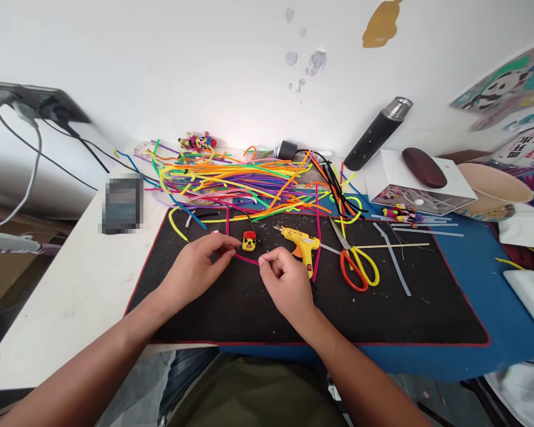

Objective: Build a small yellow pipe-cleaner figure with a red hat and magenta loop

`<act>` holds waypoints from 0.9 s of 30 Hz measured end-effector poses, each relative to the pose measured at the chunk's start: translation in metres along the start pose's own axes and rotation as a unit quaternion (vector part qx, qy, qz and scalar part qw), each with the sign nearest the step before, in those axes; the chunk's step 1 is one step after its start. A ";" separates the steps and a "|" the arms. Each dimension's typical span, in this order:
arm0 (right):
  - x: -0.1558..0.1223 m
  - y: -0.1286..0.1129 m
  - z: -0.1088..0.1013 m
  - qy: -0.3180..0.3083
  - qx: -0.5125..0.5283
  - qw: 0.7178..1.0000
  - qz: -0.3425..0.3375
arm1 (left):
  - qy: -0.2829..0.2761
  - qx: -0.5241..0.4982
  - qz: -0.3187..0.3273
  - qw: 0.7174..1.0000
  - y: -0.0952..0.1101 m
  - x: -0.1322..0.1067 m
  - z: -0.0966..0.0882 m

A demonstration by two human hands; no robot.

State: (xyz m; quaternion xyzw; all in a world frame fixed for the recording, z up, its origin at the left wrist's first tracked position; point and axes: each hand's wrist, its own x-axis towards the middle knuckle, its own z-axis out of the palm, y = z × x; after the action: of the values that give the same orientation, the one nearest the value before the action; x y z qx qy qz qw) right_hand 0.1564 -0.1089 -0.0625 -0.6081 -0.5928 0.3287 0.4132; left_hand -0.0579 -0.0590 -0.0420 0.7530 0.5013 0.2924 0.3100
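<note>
My left hand point(200, 267) is curled, thumb and forefinger tips close together, just left of a small yellow face point(249, 242) with a red cap. Whatever sits between those tips is too small to make out. My right hand point(287, 284) pinches with thumb and forefinger, right of and below the face; what it pinches is hidden. A magenta pipe cleaner point(246, 258) curves between the two hands, and I cannot tell whether either one grips it. Beyond my right hand lies a yellow glue gun point(303, 242) with a glue stick in its back.
Scissors point(358, 267) and clear glue sticks point(396, 267) lie to the right on the black mat point(382, 320). A heap of coloured pipe cleaners point(240, 181) spreads behind. A black flask point(374, 139), white box point(382, 169) and paper cup point(489, 184) stand at the back right.
</note>
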 end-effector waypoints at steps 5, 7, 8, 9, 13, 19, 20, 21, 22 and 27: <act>0.010 0.002 0.007 0.025 -0.029 0.999 0.004 | 0.010 0.090 0.098 0.991 -0.010 0.009 0.008; 0.012 0.004 0.008 0.023 -0.039 0.999 0.010 | 0.012 0.108 0.119 0.987 -0.012 0.009 0.011; 0.013 0.005 0.009 0.020 -0.043 0.999 0.013 | 0.013 0.112 0.126 0.986 -0.012 0.009 0.013; 0.013 0.005 0.009 0.017 -0.047 0.999 0.016 | 0.015 0.116 0.133 0.984 -0.012 0.008 0.014; 0.016 0.007 0.012 0.015 -0.057 0.998 0.028 | 0.014 0.139 0.150 0.979 -0.013 0.007 0.016; 0.020 0.009 0.018 0.014 -0.072 0.997 0.026 | 0.005 0.164 0.156 0.974 -0.020 0.007 0.019; 0.020 0.009 0.019 0.014 -0.074 0.997 0.027 | 0.006 0.168 0.158 0.973 -0.020 0.007 0.019; 0.021 0.010 0.019 0.015 -0.075 0.997 0.028 | 0.008 0.172 0.161 0.972 -0.021 0.007 0.020; 0.021 0.010 0.020 0.016 -0.077 0.997 0.027 | 0.009 0.176 0.165 0.970 -0.021 0.007 0.020; 0.022 0.012 0.021 0.012 -0.094 0.995 0.017 | 0.007 0.188 0.166 0.968 -0.019 0.006 0.020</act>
State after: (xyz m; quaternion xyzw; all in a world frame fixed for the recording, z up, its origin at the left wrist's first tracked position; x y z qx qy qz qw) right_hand 0.1455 -0.0839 -0.0807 -0.6584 -0.6054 0.2711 0.3555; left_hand -0.0518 -0.0506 -0.0683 0.8682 0.4176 0.2455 0.1072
